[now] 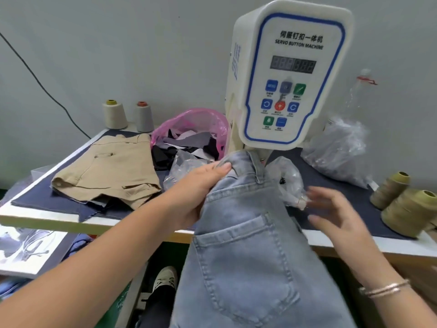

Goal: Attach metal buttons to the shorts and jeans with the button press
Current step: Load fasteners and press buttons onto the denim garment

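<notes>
Light blue jeans [246,245] hang over the table's front edge, their waistband pushed up under the white servo button machine [286,74]. My left hand [201,183] grips the waistband at its left side, thumb on top of the denim. To the right, my right hand [331,209] hovers blurred with fingers spread, just beside a small clear plastic bag [288,183] that lies against the jeans. Khaki shorts [111,171] lie flat on the left part of the table.
A pink bag of fabric scraps [191,136] sits behind the shorts. Two pale thread cones [128,114] stand at the back left, olive thread cones [406,204] at the right edge. A larger clear bag [340,150] lies right of the machine. Dark blue cloth [331,174] covers the table.
</notes>
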The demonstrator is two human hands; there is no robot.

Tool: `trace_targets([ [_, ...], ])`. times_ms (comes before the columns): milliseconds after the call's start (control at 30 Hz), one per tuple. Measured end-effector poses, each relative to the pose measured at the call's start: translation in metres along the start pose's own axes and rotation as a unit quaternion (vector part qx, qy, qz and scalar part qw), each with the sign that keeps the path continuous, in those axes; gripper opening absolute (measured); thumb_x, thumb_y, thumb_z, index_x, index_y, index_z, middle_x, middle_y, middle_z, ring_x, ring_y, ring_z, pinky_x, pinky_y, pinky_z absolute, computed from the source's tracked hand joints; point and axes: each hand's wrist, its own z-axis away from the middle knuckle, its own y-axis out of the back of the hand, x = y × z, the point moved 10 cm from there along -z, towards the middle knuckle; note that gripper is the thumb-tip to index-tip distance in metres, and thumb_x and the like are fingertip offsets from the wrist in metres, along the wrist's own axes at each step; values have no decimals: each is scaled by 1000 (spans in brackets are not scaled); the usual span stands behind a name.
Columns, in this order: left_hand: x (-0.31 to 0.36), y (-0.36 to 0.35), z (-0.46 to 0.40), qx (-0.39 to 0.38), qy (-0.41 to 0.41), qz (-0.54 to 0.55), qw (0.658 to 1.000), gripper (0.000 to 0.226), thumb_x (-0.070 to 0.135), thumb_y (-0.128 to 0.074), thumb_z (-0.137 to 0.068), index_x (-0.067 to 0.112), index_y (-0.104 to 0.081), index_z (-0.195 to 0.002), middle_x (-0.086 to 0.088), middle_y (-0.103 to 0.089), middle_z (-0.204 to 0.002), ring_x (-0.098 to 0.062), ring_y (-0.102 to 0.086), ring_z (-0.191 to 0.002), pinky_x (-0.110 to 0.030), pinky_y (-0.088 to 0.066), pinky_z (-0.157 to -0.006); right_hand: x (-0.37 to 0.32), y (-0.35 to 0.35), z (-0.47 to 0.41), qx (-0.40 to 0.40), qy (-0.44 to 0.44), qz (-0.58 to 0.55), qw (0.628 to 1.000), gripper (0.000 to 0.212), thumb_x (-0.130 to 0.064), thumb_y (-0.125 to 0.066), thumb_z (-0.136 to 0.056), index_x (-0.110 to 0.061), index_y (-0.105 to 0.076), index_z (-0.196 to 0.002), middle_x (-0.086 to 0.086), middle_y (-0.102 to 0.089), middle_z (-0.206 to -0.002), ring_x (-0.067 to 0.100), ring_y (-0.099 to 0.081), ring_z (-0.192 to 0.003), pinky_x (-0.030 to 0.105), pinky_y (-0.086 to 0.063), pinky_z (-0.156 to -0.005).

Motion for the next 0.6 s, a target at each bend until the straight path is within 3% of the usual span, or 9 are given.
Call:
trace_targets([
  [67, -14, -5, -1, -11, 32, -16, 999, 26, 27, -50, -96, 13, -67, -109, -11, -73, -105, -18, -71, -86, -28, -60, -73, -62, -4, 14, 6, 189, 52, 981, 27, -8, -58, -91, -27, -61, -109, -6, -61, -113, 16, -57, -108, 24, -46, -90],
  [133, -29, -8, -3, -24, 49, -30, 998, 27, 27, -53, -92, 10, -67, -108, -12, -73, -98, -18, -70, -82, -28, -59, -70, -100, -46, 38, -102, 329, 145, 927, 17, -26, -55, -93, -25, -64, -107, -11, -61, -112, 11, -56, -109, 24, -40, -93],
  [167, -33, -9, -4, -26, 52, -31, 998, 29, 28, -54, -90, 8, -66, -107, -12, -72, -95, -19, -70, -79, -27, -58, -69, -99, -71, 44, -159, 351, 221, 896, 20, -36, -54, -93, -25, -65, -107, -14, -60, -110, 7, -53, -108, 24, -37, -94],
  [233, -36, -3, -6, -4, 54, -35, 998, 30, 30, -55, -89, 7, -62, -108, -13, -70, -90, -19, -69, -75, -27, -58, -66, -75, -106, 41, -226, 315, 351, 853, 35, -56, -50, -89, -31, -60, -111, -22, -54, -101, -2, -43, -102, 22, -27, -90],
  [300, -37, 7, -7, 16, 60, -37, 997, 26, 30, -55, -93, 9, -62, -104, -11, -71, -89, -19, -70, -75, -27, -57, -65, -42, -121, 39, -264, 249, 389, 847, 41, -67, -49, -84, -37, -50, -112, -25, -41, -94, -4, -28, -93, 17, -19, -85],
  [367, -38, 11, -6, 2, 69, -52, 996, 30, 32, -55, -94, 6, -64, -105, -12, -72, -94, -20, -70, -81, -28, -57, -68, -27, -125, 37, -274, 204, 358, 869, 31, -64, -54, -82, -37, -45, -93, -20, -37, -86, -3, -24, -86, 19, -21, -81],
  [467, -29, 14, -9, 11, 41, -138, 990, 25, 28, -52, -98, 6, -63, -100, -7, -70, -87, -18, -66, -79, -25, -54, -69, -49, -116, 33, -208, 259, 258, 907, 31, -49, -64, -81, -30, -42, -70, -17, -42, -84, -2, -34, -92, 28, -26, -80],
  [533, -10, 23, -11, 81, -41, -292, 952, 14, 22, -56, -97, 9, -59, -95, -1, -64, -81, -13, -57, -73, -25, -47, -68, -57, -111, 31, -213, 252, 121, 936, 27, -38, -67, -81, -25, -49, -66, -16, -53, -86, 3, -48, -100, 32, -33, -88],
  [600, 30, 14, 9, 175, -240, -480, 826, 8, 14, -58, -95, 9, -57, -101, 1, -59, -93, -13, -55, -85, -26, -44, -79, -54, -108, 27, -222, 204, -6, 953, 18, -32, -65, -82, -24, -56, -69, -7, -64, -85, 14, -59, -94, 28, -37, -95],
])
